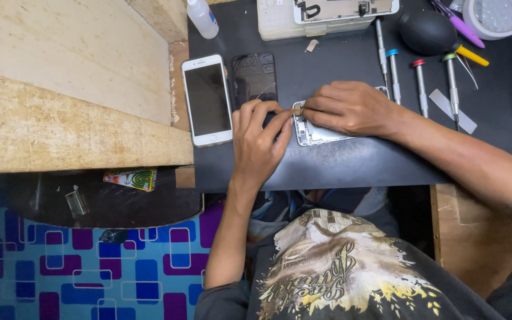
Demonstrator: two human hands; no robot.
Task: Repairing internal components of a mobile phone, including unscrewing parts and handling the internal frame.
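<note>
A black mat (339,160) covers the bench. On it, near the front edge, lies an opened phone body (315,131), silver inside. The right hand (351,108) rests on the body's far part, fingertips pinched at its top left corner. The left hand (259,139) touches the body's left edge, fingers curled together there. Left of the body lies a dark screen (254,77), then a white phone (207,99). Right of the body stand four screwdrivers (420,83).
</note>
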